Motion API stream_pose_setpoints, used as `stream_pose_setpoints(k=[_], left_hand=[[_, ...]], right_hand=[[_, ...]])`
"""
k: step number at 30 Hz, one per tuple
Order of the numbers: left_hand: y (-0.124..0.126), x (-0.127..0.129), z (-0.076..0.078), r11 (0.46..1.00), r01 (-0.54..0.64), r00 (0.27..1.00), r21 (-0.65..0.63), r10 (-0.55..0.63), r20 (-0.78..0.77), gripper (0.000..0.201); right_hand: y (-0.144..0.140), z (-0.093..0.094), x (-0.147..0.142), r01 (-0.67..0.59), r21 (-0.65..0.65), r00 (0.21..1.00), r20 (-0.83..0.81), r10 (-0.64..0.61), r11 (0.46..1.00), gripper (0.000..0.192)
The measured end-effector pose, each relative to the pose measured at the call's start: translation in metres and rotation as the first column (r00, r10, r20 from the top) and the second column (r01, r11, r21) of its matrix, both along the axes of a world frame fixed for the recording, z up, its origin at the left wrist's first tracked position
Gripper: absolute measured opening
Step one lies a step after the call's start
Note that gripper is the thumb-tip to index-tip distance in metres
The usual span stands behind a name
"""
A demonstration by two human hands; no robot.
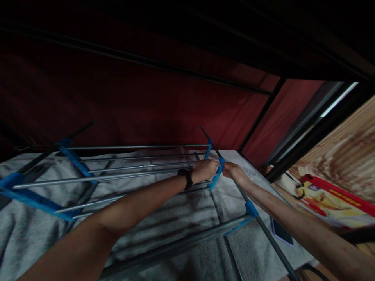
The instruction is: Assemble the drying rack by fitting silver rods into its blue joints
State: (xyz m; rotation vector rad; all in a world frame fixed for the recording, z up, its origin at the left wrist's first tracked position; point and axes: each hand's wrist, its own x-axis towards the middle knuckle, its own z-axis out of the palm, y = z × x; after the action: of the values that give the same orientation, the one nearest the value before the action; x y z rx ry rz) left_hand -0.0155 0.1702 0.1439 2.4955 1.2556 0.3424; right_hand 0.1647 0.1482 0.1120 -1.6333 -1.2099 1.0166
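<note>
A metal rack with silver rods (140, 168) and blue plastic brackets (75, 160) lies across a grey blanket (199, 222). My left hand (206, 170), with a black watch (185, 178) on its wrist, is closed around the blue bracket (216, 180) at the rack's right end. Just to its right, my right hand (235, 172) pinches at the blue joint (222, 160) where that bracket meets a dark upright pole (272, 242). Its fingertips are partly hidden. Lower on this pole sits another blue joint (251, 209), with thicker tubes running left from it.
A dark red panel (131, 105) with black frame bars (260, 113) stands behind the blanket. On the right are a red and yellow printed box (334, 201), a wood-grain board (342, 136) and a phone (281, 232) beneath my right forearm. A dark structure overhangs the top.
</note>
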Motion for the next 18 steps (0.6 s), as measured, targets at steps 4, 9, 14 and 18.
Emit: stream_pose_setpoints(k=[4, 9, 14, 18], left_hand=[[-0.002, 0.001, 0.004, 1.0, 0.005, 1.0, -0.001, -0.005, -0.011, 0.034], [-0.003, -0.001, 0.004, 0.998, 0.044, 0.999, 0.036, -0.043, -0.024, 0.035], [-0.005, -0.007, 0.005, 0.992, 0.096, 0.995, 0.075, -0.095, -0.027, 0.031], [-0.001, -0.015, -0.001, 0.986, 0.147, 0.989, 0.073, -0.148, 0.014, 0.041]], right_hand=[[0.001, -0.005, 0.002, -0.036, 0.026, 0.997, 0.071, 0.034, 0.999, 0.043], [0.0, -0.001, 0.002, -0.064, 0.027, 0.987, 0.147, 0.06, 0.998, 0.044], [-0.002, -0.004, 0.008, -0.142, 0.052, 0.952, 0.282, 0.122, 0.988, 0.049], [0.007, -0.015, 0.018, -0.148, 0.204, 0.793, 0.61, -0.007, 0.968, 0.063]])
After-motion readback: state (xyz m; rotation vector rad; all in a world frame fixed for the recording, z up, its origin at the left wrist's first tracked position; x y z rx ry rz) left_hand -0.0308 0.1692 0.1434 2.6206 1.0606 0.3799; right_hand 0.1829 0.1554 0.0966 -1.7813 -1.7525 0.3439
